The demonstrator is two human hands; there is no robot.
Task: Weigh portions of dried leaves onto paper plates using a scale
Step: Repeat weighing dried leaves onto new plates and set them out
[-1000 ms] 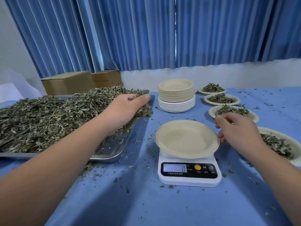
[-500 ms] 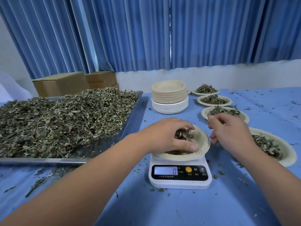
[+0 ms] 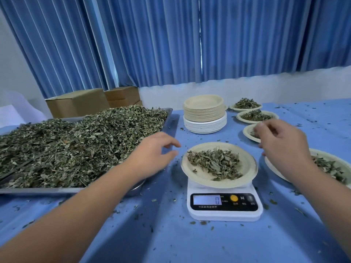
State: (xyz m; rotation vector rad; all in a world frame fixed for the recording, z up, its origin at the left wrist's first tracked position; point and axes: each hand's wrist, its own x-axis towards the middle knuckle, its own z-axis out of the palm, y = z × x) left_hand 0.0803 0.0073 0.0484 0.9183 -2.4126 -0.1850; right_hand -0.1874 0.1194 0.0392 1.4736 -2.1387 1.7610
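1. At the middle of the table, a paper plate (image 3: 250, 168) sits on the white scale (image 3: 224, 213), with a portion of dried leaves (image 3: 214, 163) spread across its bowl.
2. The scale's display (image 3: 207, 200) shows 0; an orange button sits just to its right.
3. The left hand (image 3: 152, 154) hovers between the plate and the metal tray (image 3: 38, 191), palm down, fingers slack and a little spread, holding nothing and touching neither.
4. The right hand (image 3: 281, 143) hangs above and to the right of the plate, clear of its rim, fingers loosely bent with nothing visible in them.
5. The tray, left of the scale, carries a large heap of leaves (image 3: 76, 145) piled above its edge.
6. Behind the scale stands a stack of empty plates (image 3: 205, 114), tan ones on top of white ones.
7. To the right, a nearest filled plate (image 3: 275, 168) lies partly under the right forearm; a row of three filled plates (image 3: 254, 121) runs away toward the wall, and the right hand hides part of the closest one.
8. A blue tablecloth (image 3: 171, 234) covers the table, scattered with leaf crumbs.
9. Two cardboard boxes (image 3: 79, 103) stand behind the tray, and blue curtains (image 3: 152, 44) hang along the back.
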